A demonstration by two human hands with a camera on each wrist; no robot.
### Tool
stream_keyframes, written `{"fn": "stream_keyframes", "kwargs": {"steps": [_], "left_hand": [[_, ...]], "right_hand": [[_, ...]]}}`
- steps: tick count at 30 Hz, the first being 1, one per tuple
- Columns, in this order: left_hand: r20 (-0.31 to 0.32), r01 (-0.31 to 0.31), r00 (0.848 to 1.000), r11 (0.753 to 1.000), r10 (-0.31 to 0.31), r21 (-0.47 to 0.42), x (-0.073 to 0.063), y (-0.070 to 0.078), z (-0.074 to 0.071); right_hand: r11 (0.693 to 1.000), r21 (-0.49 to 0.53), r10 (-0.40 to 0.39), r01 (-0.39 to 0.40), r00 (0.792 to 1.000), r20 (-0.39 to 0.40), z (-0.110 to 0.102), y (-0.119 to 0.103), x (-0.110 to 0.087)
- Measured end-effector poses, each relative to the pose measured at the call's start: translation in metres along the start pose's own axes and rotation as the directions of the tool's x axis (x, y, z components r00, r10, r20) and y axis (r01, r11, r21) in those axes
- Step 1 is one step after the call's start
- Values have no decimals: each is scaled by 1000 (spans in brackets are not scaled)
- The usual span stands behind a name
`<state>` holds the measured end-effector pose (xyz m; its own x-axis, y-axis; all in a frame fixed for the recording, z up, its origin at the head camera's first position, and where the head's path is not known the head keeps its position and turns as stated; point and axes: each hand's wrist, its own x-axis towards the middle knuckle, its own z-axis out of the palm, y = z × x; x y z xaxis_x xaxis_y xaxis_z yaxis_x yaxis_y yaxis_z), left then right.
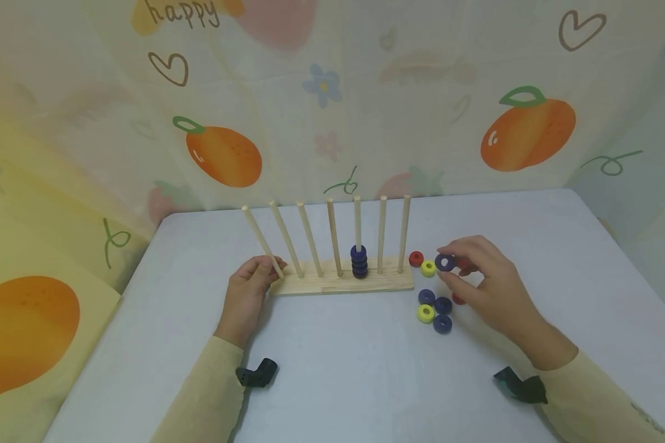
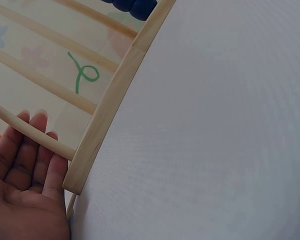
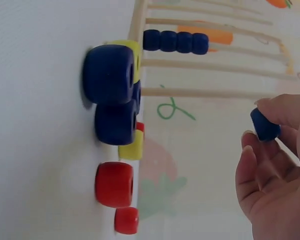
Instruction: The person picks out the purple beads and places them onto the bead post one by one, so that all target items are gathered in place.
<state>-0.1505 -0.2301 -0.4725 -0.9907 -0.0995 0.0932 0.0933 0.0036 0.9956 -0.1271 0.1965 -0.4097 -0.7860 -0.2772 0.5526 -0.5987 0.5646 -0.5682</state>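
A wooden peg rack [image 1: 332, 284] stands on the table, with several upright pegs on a flat base. One peg right of the middle carries a stack of several blue beads [image 1: 359, 263]. At the rack's left end, my left hand [image 1: 247, 296] holds the outermost peg [image 2: 37, 134] low down, its fingers behind the peg and its thumb on the near side. Right of the rack, my right hand [image 1: 490, 283] pinches a blue bead [image 1: 445, 263] between thumb and forefinger, raised above the table. The bead's hole faces the head camera.
Beside the rack's right end lie loose beads: several blue ones [image 1: 442, 324], two yellow ones [image 1: 426, 314] and some red ones [image 1: 416, 258], partly hidden by the right hand. A printed cloth [image 1: 421, 135] hangs behind the white-covered table [image 1: 366, 363].
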Motion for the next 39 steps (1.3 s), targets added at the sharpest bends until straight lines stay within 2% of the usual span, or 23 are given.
{"fn": "stream_keyframes", "kwargs": {"steps": [12, 20, 32, 39], "left_hand": [[-6, 0, 1000, 1000, -1, -14, 1, -2, -1], [-5, 14, 1000, 1000, -14, -12, 0, -2, 0], [9, 6, 1000, 999, -5, -53, 0, -3, -2], [15, 7, 1000, 999, -6, -50, 1, -3, -2]], "right_hand": [[994, 33, -101, 102, 994, -36, -8, -18, 17], [974, 57, -215, 218, 975, -56, -17, -31, 38], [958, 88, -267, 273, 961, -73, -18, -57, 65], [936, 95, -331, 339, 939, -88, -14, -69, 84]]}}
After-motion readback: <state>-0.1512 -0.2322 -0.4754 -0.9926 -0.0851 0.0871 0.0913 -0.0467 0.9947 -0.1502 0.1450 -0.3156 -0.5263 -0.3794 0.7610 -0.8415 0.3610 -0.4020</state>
